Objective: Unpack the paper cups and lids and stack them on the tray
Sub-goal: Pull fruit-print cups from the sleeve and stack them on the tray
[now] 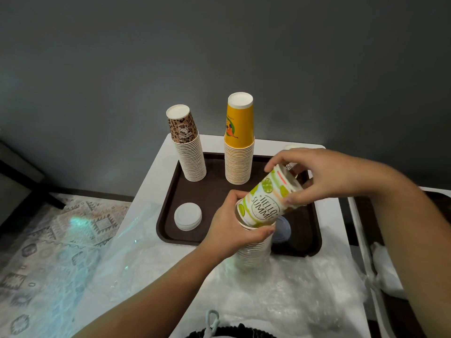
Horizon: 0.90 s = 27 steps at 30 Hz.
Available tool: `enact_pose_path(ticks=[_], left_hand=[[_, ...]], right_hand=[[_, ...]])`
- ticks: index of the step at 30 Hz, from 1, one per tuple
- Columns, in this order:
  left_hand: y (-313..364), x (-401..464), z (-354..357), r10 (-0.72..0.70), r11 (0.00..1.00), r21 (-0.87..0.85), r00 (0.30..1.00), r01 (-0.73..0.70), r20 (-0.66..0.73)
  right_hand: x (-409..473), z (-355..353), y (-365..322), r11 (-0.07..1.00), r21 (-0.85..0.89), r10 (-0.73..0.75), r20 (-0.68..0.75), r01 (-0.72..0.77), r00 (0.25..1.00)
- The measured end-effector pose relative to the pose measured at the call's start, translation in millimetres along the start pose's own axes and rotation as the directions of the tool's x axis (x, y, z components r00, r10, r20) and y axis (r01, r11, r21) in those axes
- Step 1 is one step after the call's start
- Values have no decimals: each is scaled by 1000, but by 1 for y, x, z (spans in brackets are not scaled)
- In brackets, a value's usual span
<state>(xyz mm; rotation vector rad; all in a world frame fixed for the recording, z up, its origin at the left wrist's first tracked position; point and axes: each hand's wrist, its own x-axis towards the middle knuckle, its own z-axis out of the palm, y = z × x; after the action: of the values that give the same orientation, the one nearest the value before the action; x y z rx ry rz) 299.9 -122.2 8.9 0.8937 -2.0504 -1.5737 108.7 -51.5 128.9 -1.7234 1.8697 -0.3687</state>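
left hand (229,225): wrapped around the tilted "Hello Summer" cup stack (262,211), low over the tray's front edge
right hand (319,176): gripping that stack's top end
tray (168,230): brown, holds the leopard stack (189,152), yellow stack (239,150) and white lids (188,216)
plastic wrap (280,289): crumpled in front of the tray

1. The brown tray (168,230) is the landmark; its middle floor is bare.
2. At the tray's far edge stand two tall cup stacks, leopard (189,152) and yellow (239,147), with a gap between them.
3. White lids (188,216) lie at its near-left corner.
4. Both hands and the tilted lime-print stack (263,206) block the near-right part.
5. Crumpled plastic wrap (280,296) covers the counter (146,203) in front of the tray.
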Motion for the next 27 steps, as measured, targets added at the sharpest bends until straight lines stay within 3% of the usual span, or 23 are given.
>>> enact_pose_path(ticks=[6,9,12,15,19,27], left_hand=[[4,-1,0,0,1000,15,1000,0,-17],[3,0,-1,-7,1000,24,1000,7,-30],[3,1,-3,-11,999,33,999,12,-32],[5,2,-3,-20,999,41,1000,21,-7],[6,3,-3,-32,999,26,999,32,-1],[5,7,-2,-47,998,31,999,46,2]], right_hand=[[9,17,24,992,-125,46,144,-27,989],[20,30,44,995,44,85,147,-93,985],[34,38,68,866,487,152,-51,-108,987],[59,45,95,691,723,349,-318,-13,882],[87,51,127,606,794,523,-429,32,737],[111,62,151,624,782,581,-461,-3,671]])
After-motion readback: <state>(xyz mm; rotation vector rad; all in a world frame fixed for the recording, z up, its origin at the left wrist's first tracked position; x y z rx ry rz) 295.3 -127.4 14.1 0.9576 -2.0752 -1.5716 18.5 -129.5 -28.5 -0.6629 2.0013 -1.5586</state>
